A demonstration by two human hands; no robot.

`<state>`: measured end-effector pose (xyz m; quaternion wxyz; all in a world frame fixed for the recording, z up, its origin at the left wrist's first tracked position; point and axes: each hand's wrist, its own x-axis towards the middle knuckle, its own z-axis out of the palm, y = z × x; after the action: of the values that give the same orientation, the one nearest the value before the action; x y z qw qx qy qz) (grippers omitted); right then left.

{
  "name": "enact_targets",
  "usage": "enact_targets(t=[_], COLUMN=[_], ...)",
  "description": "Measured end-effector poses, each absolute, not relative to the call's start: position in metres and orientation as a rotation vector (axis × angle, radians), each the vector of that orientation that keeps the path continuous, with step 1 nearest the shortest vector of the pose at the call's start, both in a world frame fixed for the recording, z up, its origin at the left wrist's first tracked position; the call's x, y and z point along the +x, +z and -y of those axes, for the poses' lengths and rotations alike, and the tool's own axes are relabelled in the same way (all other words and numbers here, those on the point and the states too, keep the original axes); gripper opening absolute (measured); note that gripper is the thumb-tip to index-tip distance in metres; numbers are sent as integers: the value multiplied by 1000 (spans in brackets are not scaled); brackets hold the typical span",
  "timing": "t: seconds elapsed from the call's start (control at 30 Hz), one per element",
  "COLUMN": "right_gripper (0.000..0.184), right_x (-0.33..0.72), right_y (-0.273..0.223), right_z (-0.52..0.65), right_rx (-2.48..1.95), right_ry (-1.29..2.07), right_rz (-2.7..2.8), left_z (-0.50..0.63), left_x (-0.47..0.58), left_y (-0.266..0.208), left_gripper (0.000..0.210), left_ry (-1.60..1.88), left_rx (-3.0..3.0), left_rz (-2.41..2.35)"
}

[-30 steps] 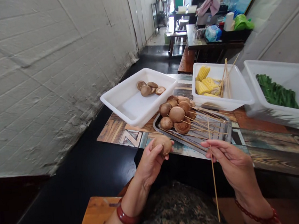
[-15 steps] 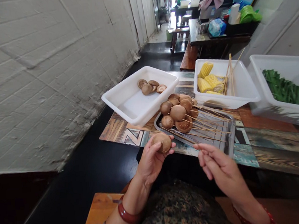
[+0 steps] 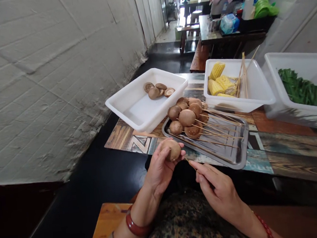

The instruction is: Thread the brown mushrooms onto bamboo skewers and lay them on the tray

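Note:
My left hand [image 3: 160, 170] is closed around a brown mushroom [image 3: 172, 150], its round cap facing up. Just to the right, my right hand [image 3: 218, 184] pinches a thin skewer [image 3: 188, 161], whose tip points at the mushroom's lower right edge. Whether the tip touches the mushroom I cannot tell. Beyond both hands, a metal tray [image 3: 241, 160] bears a pile of skewered mushrooms [image 3: 187, 118], their bare sticks reaching right. Several loose mushrooms [image 3: 154, 93] lie in a white bin [image 3: 127, 112] behind it on the left.
A second white bin [image 3: 268, 102] holds corn pieces [image 3: 216, 70] and upright skewers [image 3: 243, 76]. At the far right, another bin [image 3: 299, 108] contains green leaves [image 3: 302, 88]. The wood-patterned table [image 3: 292, 155] runs beneath them. A pale wall [image 3: 46, 77] rises on the left.
My right hand has moved left from near the tray, bringing the skewer close to the mushroom. My left hand keeps its hold with little movement. The view has shifted slightly.

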<state>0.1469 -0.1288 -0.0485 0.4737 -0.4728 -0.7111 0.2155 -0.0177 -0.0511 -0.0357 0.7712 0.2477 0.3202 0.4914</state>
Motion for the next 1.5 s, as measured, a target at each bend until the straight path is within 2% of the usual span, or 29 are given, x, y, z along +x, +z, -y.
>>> enact_targets(t=[0.17, 0.43, 1.13, 1.5], right_gripper=[52, 51, 51, 30], right_x=[141, 142, 139, 134], right_y=[-52, -59, -61, -62], right_z=[130, 132, 132, 129], right_rx=[-1112, -1117, -1180, -1281], right_ry=[679, 799, 874, 805], right_rz=[1741, 1750, 1738, 1657], left_z=[54, 54, 58, 71], left_x=[-16, -13, -12, -4], left_y=[-36, -36, -35, -39], left_gripper=[39, 37, 38, 40], left_ry=[1055, 1071, 1128, 1120], left_rx=[522, 527, 607, 583], left_rz=[-709, -704, -724, -711])
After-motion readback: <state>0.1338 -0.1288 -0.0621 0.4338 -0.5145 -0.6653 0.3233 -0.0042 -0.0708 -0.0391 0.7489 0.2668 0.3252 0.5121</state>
